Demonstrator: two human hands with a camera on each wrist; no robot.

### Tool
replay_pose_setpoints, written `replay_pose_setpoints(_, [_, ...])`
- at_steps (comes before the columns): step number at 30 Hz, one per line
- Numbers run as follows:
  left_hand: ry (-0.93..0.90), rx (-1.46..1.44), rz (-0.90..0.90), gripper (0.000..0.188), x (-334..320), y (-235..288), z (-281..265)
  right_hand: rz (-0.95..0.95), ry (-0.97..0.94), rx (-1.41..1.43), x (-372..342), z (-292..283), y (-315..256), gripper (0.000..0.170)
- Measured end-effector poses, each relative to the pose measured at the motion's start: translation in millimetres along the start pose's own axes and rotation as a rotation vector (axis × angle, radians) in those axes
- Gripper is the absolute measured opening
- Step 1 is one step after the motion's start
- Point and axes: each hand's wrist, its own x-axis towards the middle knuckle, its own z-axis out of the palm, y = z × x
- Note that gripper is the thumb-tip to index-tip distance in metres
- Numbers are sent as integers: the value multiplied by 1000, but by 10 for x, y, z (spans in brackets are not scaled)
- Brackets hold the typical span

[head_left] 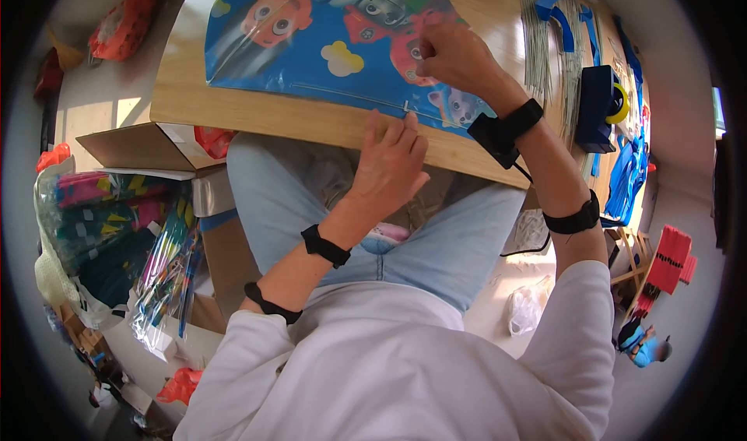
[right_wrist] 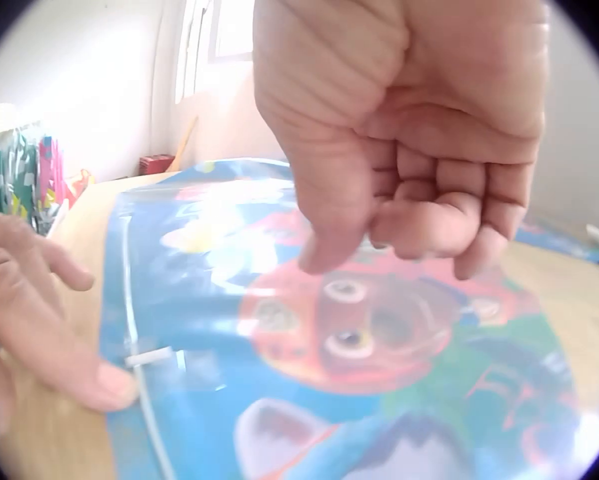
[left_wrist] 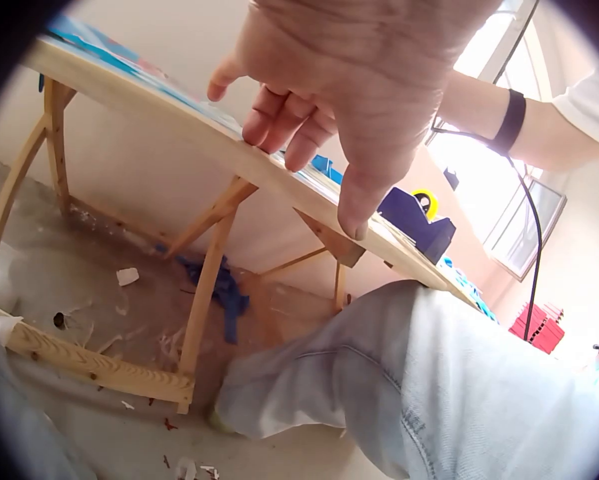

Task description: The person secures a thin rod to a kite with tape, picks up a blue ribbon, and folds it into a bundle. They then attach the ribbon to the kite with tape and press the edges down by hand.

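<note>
A glossy blue sheet with cartoon animals [head_left: 296, 73] lies on the wooden table, a thin white strip [right_wrist: 130, 270] along its near edge. A small white tab [right_wrist: 152, 356] crosses that strip. The left hand [head_left: 389, 161] is at the table's front edge, its fingers extended and an index fingertip beside the tab; in the left wrist view the same hand [left_wrist: 350, 80] shows loosely bent fingers over the edge. Above the printed faces is the right hand [head_left: 463, 58], fingers curled inward; nothing is visible in it in the right wrist view [right_wrist: 410, 140].
A dark blue tape dispenser [head_left: 595, 110] with yellow tape stands right on the table, beside bundles of thin pale sticks [head_left: 537, 48] and blue ribbons [head_left: 622, 180]. An open cardboard box [head_left: 140, 147] and plastic-wrapped colourful items [head_left: 109, 215] are at the left. Another person [head_left: 644, 347] is far right.
</note>
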Motion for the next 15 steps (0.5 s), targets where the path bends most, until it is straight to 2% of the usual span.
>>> replay_pose_setpoints(2, [15,-5,1,55,10,-7,9,10,-71,101,-215,127,-63,21])
replay_pose_setpoints(5, [3,-11,-5,56,4,-5,-9,145,-120,108,-341,432,91,21])
replay_pose_setpoints(8, [-4,-16,-8,54,15,3,-21,136,-70,179,-371,530,139,19])
replay_pose_setpoints(15, [-26,-37,-39,54,29,12,-36,201,-12,41,-357,567,42,17])
